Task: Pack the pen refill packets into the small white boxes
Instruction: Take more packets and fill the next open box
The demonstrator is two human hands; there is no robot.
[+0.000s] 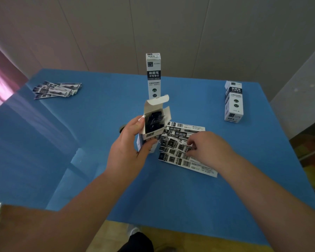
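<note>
Packets (182, 144) fanned on blue table (80, 142), pinched at by right hand (205, 146). Open box (154, 124) gripped upright in left hand (129, 148), flap up, likely for easy loading. Closed boxes (153, 75) standing beyond.

Your open box (154, 124) sits left of the packet spread (182, 144); 2 closed boxes (153, 76) (233, 100) stand behind; another packet pile (56, 89) lies far left.

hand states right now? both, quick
Left hand: holding the open box, fingers curled round it.
Right hand: fingers pinching a refill packet on the pile on the table.
</note>
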